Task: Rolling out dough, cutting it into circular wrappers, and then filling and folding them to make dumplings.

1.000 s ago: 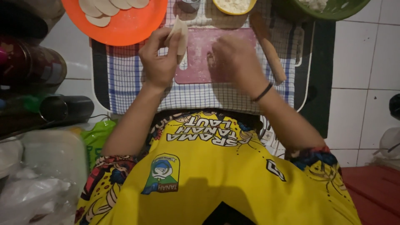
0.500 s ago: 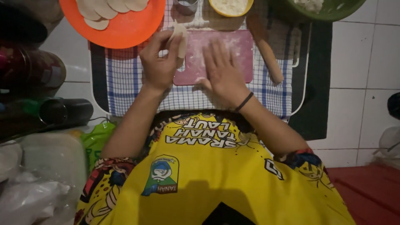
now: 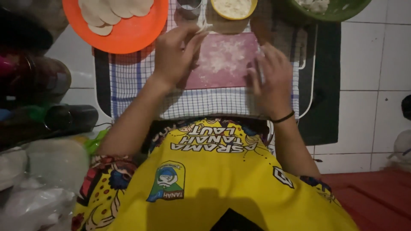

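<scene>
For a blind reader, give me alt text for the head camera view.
Two hands work over a floured pink board on a checked cloth: the left hand pinches a dough piece, the right hand rests at the board's edge. An orange plate of dough rounds sits left.

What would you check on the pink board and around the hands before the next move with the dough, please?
1. Pink board floured: ok, white dusting shows at its middle.
2. Board's middle free of dough: ok.
3. Left hand has the dough piece: ok, pinched at its fingertips over the board's far edge.
4. Right hand free: cannot tell, it is blurred at the board's right edge.
5. Orange plate has room: ok, the dough rounds fill only its far part.
6. Checked cloth flat under the board: ok.
</scene>
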